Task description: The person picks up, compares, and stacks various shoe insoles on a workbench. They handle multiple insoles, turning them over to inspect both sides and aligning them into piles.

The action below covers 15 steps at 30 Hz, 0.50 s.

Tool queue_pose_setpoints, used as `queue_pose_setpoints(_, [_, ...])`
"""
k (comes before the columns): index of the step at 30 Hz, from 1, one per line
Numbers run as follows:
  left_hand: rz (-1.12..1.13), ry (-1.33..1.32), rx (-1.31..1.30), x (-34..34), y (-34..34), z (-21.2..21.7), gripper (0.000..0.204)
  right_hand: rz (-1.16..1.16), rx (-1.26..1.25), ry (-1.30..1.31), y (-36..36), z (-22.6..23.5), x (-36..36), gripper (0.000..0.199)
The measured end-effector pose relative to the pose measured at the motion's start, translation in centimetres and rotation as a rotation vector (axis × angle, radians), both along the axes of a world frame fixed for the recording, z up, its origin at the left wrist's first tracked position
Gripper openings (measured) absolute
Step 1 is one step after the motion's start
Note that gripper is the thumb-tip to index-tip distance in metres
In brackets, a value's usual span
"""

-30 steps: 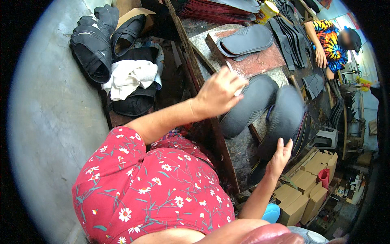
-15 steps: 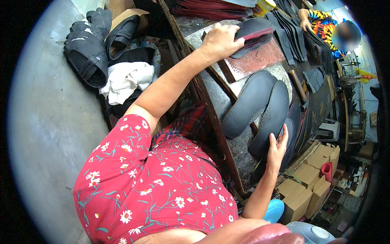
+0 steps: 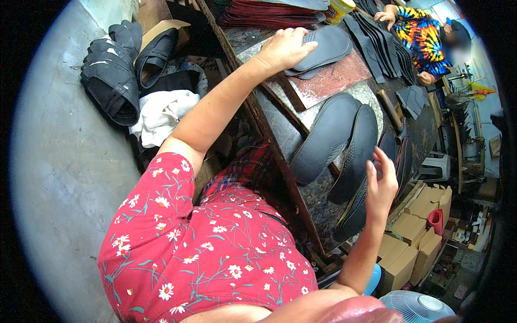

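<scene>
At your left hand, grey sole-shaped sheets lie flat in a stack; between your hands, two black textured soles lie side by side, nearer your right hand.

A scuffed grey surface, wall or floor unclear, is filling nine o'clock, a dark workbench is slanting from twelve toward five, a white plastic stool is standing at three, cardboard boxes are sitting at four, and light is brightening a pale wall toward two.

Room above; black soles block between the hands
</scene>
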State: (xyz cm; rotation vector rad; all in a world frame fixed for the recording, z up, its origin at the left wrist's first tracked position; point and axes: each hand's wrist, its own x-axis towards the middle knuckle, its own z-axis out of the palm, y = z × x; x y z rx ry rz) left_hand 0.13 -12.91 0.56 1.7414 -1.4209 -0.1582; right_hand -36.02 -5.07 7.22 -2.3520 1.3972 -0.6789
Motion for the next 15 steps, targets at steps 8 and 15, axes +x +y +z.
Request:
queue_pose_setpoints(8, [-0.025, 0.324, 0.126, 0.2, -0.9, -0.6, 0.075, 0.085, 0.663, -0.622, -11.1, -2.4, 15.2, 0.070])
queue_pose_setpoints(15, [-0.179, 0.621, 0.082, -0.5, 0.5, -1.0, 0.081, -0.037, 0.692, -0.828, -14.8, -4.9, 19.7, 0.091])
